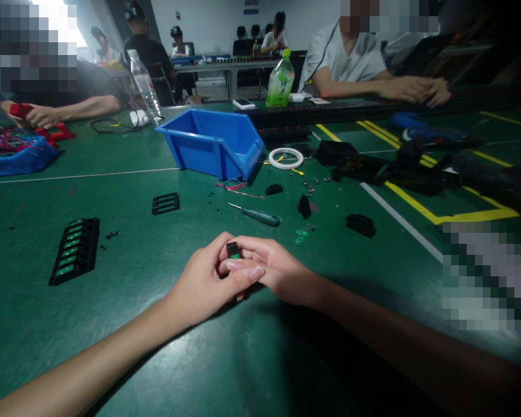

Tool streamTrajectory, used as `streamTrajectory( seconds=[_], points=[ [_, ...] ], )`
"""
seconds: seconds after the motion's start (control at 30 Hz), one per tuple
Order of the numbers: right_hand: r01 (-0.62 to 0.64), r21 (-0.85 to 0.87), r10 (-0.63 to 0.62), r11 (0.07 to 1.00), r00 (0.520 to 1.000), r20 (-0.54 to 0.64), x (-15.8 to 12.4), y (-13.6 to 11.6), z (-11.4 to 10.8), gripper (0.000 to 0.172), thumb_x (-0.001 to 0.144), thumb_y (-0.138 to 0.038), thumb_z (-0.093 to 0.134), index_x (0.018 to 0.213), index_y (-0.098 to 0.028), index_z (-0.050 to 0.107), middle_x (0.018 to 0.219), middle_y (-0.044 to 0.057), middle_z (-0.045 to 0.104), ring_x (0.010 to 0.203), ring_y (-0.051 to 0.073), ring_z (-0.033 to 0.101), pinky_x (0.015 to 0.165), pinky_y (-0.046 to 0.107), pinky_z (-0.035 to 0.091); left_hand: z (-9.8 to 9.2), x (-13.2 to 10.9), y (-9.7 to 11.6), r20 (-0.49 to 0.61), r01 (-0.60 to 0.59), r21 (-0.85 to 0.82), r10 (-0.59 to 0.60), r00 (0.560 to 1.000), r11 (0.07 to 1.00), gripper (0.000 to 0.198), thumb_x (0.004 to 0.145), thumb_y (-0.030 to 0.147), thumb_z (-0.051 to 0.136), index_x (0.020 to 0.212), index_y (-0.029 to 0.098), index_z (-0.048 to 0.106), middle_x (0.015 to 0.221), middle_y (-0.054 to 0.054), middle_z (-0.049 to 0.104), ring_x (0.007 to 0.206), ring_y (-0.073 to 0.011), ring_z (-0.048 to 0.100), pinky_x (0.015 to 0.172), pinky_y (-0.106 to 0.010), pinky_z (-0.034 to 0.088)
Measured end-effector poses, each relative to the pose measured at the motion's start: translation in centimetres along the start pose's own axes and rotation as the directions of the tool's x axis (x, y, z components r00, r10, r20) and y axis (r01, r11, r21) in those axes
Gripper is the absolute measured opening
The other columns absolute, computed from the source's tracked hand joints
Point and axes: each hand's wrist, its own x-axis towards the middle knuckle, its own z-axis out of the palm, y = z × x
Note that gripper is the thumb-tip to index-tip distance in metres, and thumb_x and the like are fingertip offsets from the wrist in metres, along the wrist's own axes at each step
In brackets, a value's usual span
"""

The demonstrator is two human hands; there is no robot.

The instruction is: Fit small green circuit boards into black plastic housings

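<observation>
My left hand and my right hand meet over the middle of the green table, fingers closed around a small black plastic part with a green piece. Both thumbs press together just below it, and most of the part is hidden by my fingers. Beyond my hands lies a screwdriver with a green handle. Off to the left sits a black frame holding a row of green pieces. A smaller black slotted frame rests farther back.
A blue bin stands behind the screwdriver. Near it are a white ring, thin wires and scattered screws. Black parts lie to the right. A green-capped bottle and a clear bottle stand farther back, with people seated across the table.
</observation>
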Motion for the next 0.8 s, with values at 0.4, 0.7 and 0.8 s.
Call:
streamTrajectory(
  seconds=[0.4,0.7,0.8],
  points=[
    [-0.018,-0.011,0.018,1.000,1.000,-0.016,-0.04,-0.03,0.04,0.020,0.090,-0.029,0.076,0.103,-0.015,0.069,0.090,0.002,0.068,0.071,0.011,0.067,0.063,0.021,0.055,0.03,0.06,0.14,0.003,0.008,-0.017,-0.008,1.000,1.000,0.033,0.091,0.046,0.072,0.098,0.018,0.055,0.063,0.005,0.061,0.049,-0.0074,0.052,0.049,-0.017,0.039],
    [-0.019,-0.002,0.019,1.000,1.000,-0.013,0.00,0.12,-0.04,0.020,0.091,-0.029,0.076,0.103,-0.015,0.069,0.089,0.002,0.068,0.071,0.010,0.066,0.063,0.020,0.054,0.00,-0.03,0.07,-0.001,0.011,-0.007,-0.011,1.000,1.000,0.032,0.090,0.044,0.073,0.098,0.018,0.055,0.064,0.004,0.062,0.050,-0.0080,0.053,0.050,-0.017,0.039],
    [-0.014,0.000,0.014,1.000,1.000,-0.014,0.03,0.14,-0.03,0.022,0.092,-0.033,0.075,0.102,-0.015,0.069,0.089,0.002,0.067,0.071,0.010,0.065,0.063,0.021,0.054,-0.02,-0.06,0.05,-0.001,0.008,0.000,-0.008,1.000,1.000,0.033,0.091,0.045,0.071,0.100,0.018,0.056,0.065,0.003,0.062,0.051,-0.0081,0.053,0.050,-0.017,0.039]
  ],
)
